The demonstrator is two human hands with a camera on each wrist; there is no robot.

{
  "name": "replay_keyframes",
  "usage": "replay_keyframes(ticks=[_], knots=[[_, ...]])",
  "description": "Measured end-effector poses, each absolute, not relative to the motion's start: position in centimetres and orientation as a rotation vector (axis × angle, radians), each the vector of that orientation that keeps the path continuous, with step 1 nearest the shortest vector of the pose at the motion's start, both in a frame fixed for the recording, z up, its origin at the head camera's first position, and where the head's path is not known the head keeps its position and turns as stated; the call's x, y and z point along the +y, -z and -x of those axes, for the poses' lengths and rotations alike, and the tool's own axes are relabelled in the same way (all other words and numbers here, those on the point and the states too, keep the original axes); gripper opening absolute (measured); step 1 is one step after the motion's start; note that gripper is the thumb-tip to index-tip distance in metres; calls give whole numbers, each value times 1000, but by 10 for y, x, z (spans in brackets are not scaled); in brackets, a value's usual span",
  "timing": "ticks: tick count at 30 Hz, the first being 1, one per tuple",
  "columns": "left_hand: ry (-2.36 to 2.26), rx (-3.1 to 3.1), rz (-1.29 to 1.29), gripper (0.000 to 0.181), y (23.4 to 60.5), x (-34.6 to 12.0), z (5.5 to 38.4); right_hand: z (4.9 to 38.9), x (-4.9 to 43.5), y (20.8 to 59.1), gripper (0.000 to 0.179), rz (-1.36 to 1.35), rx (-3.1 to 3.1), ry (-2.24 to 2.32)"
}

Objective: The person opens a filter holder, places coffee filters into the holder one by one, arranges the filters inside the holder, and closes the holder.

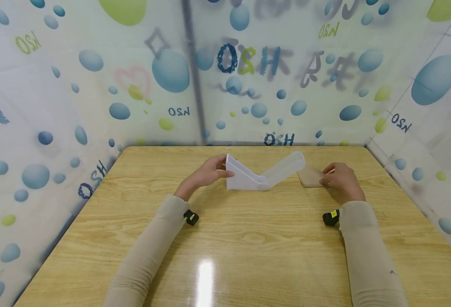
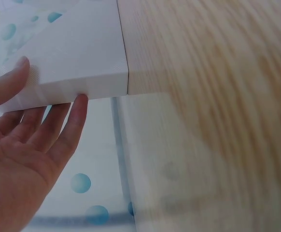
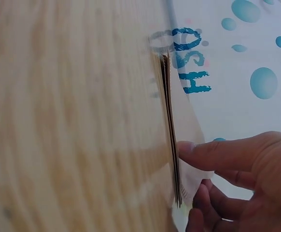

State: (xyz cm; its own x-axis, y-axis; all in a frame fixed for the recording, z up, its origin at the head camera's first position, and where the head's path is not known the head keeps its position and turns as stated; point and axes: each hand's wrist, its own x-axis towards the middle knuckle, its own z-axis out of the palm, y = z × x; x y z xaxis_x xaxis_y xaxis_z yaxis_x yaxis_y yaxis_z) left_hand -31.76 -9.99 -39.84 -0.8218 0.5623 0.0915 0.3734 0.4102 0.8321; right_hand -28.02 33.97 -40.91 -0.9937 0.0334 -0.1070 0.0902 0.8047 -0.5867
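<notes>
Reaching forward over the tabletop (image 1: 263,234), in the head view you have a white container (image 1: 242,180) near the far edge, about midway between the far corners, with its translucent lid (image 1: 286,168) swung open and slanting up toward the far right corner. What lies inside cannot be made out from this angle. A brown paper stack (image 1: 310,176) lies flat just beyond the lid's raised end, on the far right corner's side of the container. Your left hand (image 1: 208,171) grips the container's end that faces the left edge, the thumb on the wall toward you; your right hand (image 1: 341,177) is at the stack's end toward the right edge. Both arms extend toward the far edge, well apart, in beige sleeves (image 1: 142,251).

From the left wrist, your thumb presses the broad side wall while the other fingers, slightly parted, bear on the narrow end wall, so the container is held between them. Its base sits on the tabletop.

From the right wrist, your thumb and fingers pinch the stack's end, the lower fingers bent. Several thin layers show along its side, slightly separated at the end away from your hand.
</notes>
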Motion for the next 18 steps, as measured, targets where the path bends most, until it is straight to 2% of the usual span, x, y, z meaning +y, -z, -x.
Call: replay_keyframes(ticks=[7,18], knots=[[-1372,2457,-831,34,398,-100,317,281,339,410,50,-131,2848,965],[-1380,2458,-849,34,397,-100,317,285,341,411,41,-222,2827,1072]])
